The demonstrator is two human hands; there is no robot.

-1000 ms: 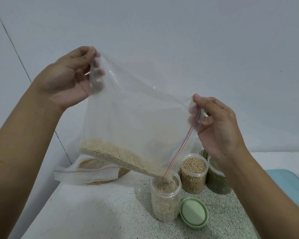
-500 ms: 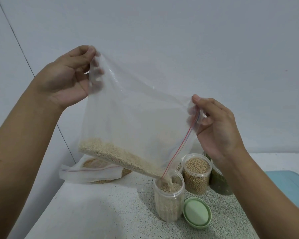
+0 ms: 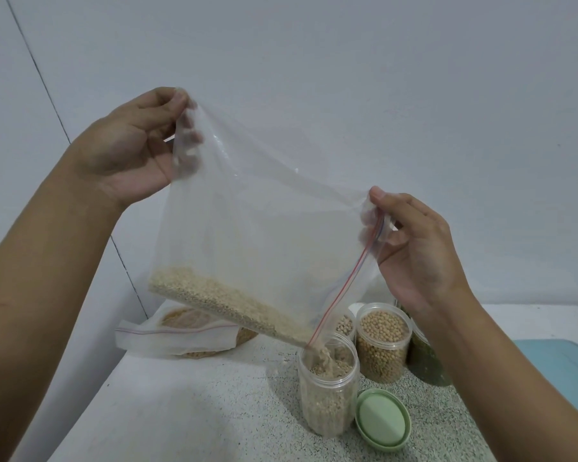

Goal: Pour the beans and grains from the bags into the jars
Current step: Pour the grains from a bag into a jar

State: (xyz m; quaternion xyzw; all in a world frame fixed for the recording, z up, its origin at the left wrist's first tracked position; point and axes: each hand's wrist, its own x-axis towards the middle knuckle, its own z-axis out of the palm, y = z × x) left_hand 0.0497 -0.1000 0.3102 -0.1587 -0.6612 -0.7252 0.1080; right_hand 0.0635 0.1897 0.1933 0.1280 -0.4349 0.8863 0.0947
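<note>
Left hand [image 3: 131, 148] high, far left, pinches bag [image 3: 264, 228] corner. Right hand [image 3: 414, 251] lower, right side, pinches zip-end corner. Bag is clear floppy plastic, tilted, long axis running down-right. Its low corner sits just over open jar [image 3: 327, 388] mouth, below and left of right hand. Fine pale grain [image 3: 221, 301] lies along bottom crease, streams into clear round jar, mostly full. Round green lid [image 3: 382, 418] flat just right of jar. Second bag [image 3: 177, 335] lies far left on speckled counter [image 3: 197, 411].

The left hand [image 3: 132, 146] is raised at the upper left corner of the zip bag [image 3: 257, 228], with thumb and forefinger pinching that corner. The right hand [image 3: 414, 251] sits lower, at the bag's right corner, and pinches the zip edge. Both forearms are bare and extended forward.
</note>
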